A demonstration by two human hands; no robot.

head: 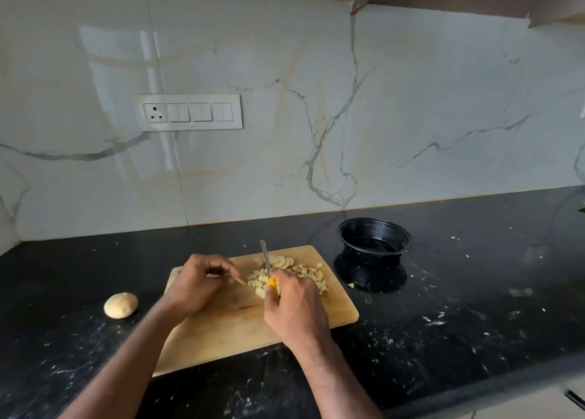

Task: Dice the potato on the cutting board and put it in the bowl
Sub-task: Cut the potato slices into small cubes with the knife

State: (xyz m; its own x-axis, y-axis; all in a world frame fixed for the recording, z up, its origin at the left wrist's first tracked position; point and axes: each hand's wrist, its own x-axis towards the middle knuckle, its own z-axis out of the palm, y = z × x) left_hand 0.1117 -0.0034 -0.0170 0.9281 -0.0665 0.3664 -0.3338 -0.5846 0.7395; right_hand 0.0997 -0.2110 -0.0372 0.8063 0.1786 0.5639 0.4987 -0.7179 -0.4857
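A wooden cutting board (228, 330) lies on the black counter. On its far part sit a heap of diced potato (311, 276) and a few potato slices (280, 262). My right hand (294, 308) grips a yellow-handled knife (265, 257), its blade pointing away over the pieces. Over the board's left part, my left hand (198, 284) has its fingers curled and pinches a small potato piece (241, 281) at the fingertips. A black bowl (375, 236) stands to the right of the board, apart from it; I see nothing in it.
A whole peeled potato (121, 305) lies on the counter left of the board. One stray potato bit (350, 285) sits by the bowl's base. The marble wall with a switch panel (188, 112) rises behind. The counter's front edge (506, 384) runs low on the right.
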